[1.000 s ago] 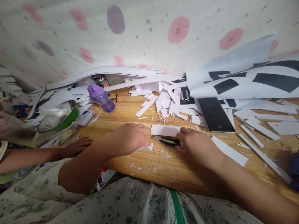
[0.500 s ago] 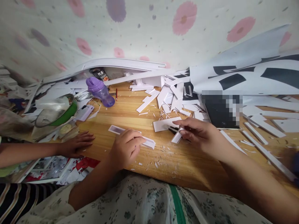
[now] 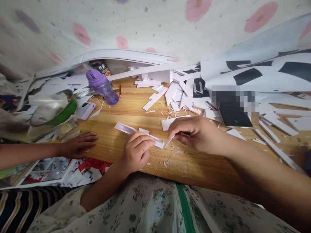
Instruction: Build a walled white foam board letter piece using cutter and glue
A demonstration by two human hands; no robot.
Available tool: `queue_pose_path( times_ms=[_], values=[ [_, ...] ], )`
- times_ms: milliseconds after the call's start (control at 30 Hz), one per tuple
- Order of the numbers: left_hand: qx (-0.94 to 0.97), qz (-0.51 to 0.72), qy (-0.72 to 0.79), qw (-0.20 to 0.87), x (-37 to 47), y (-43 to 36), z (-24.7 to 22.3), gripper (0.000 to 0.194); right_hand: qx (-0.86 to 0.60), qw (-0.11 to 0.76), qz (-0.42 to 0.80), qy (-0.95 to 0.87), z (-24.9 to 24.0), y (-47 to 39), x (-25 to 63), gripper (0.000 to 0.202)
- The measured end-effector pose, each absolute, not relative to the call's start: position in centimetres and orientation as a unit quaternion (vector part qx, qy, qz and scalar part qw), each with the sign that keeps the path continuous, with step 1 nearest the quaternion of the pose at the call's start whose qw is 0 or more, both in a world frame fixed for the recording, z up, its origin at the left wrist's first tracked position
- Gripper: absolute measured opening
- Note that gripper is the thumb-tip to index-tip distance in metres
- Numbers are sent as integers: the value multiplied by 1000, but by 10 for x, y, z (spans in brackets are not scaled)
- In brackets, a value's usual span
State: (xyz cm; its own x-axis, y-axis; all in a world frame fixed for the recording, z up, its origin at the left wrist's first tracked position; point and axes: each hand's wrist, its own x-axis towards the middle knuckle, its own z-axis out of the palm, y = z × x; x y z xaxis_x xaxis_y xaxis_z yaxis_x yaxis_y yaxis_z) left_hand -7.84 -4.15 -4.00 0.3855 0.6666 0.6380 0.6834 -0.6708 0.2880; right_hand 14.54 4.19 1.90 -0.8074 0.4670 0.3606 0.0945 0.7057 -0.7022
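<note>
My left hand (image 3: 138, 150) is closed on a long, narrow white foam-board channel (image 3: 122, 127) with raised edges, lying slantwise on the wooden table (image 3: 104, 142). Its middle is hidden under my fingers. In a pinch, my right hand (image 3: 194, 134) holds a small white strip (image 3: 168, 141) close to the channel's right end; whether the two touch I cannot tell. A flat white piece (image 3: 167, 123) lies behind my right fingers, partly covered. Just behind the channel is a small white rectangle (image 3: 143, 130).
Another person's hand (image 3: 81, 144) rests flat at the left. Behind stand a purple bottle (image 3: 103, 87) and a green bowl (image 3: 64, 113). White offcuts (image 3: 179, 92) pile up at the back, beside a dark phone (image 3: 233, 113). Shavings (image 3: 167, 160) litter the table's front.
My right hand has moved left with a small white strip, up to the channel's right end. My left hand keeps hold of the channel. The whole view has shifted slightly.
</note>
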Motion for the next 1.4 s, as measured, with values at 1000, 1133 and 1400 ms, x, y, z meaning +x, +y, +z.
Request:
queue_pose_path(
  times_ms=[1000,1133,1400],
  values=[
    [-814,-382,-438,-12,-73,-44,-37,37,-55,254,361,-896,6,51,148,21],
    [-808,-396,-436,-18,-73,-44,-41,36,-64,235,367,-898,8,50,150,24],
    [-810,-388,-438,-49,-76,-45,-38,33,-72,202,276,-937,14,38,147,20]
  ],
)
